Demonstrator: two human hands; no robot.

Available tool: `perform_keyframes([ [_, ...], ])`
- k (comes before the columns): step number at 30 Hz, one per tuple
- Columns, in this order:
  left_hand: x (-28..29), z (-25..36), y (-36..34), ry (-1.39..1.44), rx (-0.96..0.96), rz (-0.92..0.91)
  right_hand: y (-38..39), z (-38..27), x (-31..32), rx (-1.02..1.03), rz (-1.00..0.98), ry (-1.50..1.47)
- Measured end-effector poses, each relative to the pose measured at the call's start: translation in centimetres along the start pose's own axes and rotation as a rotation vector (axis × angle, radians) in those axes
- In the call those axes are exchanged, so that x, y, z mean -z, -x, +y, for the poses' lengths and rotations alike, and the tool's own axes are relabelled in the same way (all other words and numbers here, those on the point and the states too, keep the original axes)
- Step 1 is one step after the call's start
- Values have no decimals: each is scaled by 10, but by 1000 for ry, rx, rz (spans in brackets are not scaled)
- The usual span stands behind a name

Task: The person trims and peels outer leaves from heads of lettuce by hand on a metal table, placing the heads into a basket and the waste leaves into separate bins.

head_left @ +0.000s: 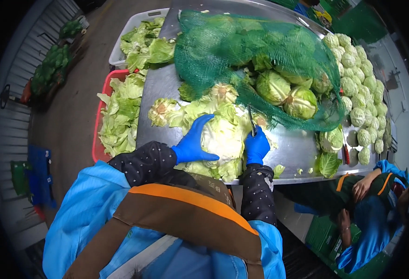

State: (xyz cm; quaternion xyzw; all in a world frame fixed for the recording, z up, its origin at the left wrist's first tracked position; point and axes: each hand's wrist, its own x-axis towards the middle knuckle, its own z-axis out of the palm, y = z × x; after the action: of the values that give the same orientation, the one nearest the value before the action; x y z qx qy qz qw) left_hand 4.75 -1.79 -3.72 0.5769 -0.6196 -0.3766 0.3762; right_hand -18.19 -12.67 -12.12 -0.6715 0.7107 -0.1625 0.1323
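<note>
My left hand [192,144], in a blue glove, grips the side of a pale green cabbage [224,138], with its thumb and fingers spread around it. Closed on a knife [252,121] is my gloved right hand [257,147], just right of that cabbage; the blade points away from me. Loose outer leaves lie under and around the cabbage. Beyond it rests a cut stem end with leaves [224,93], and another leafy piece [163,111] is to the left. A green mesh sack [218,51] spills whole cabbages [273,87] onto the metal table [155,88].
At the table's left stand a red crate [98,135] and a white crate [117,53], both full of leaves. Trimmed cabbages [362,93] are piled at the right, near a red-handled tool [346,154]. A seated person [365,186] is at the lower right.
</note>
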Motion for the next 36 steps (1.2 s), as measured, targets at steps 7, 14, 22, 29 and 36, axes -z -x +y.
perform_keyframes([
  [7, 30, 8, 24, 98, 141, -88, 41, -17, 78, 5, 138, -883],
  [14, 16, 50, -85, -505, 62, -301, 101, -24, 47, -93, -182, -1081],
  [22, 30, 24, -114, -635, 4, -417, 97, -58, 63, 166, -163, -839],
  [29, 32, -127, -92, -805, 107, 2, 84, -107, 86, 378, -209, -487],
  [36, 50, -88, -87, -389, 378, 84, 76, -76, 83, 432, -310, -763],
])
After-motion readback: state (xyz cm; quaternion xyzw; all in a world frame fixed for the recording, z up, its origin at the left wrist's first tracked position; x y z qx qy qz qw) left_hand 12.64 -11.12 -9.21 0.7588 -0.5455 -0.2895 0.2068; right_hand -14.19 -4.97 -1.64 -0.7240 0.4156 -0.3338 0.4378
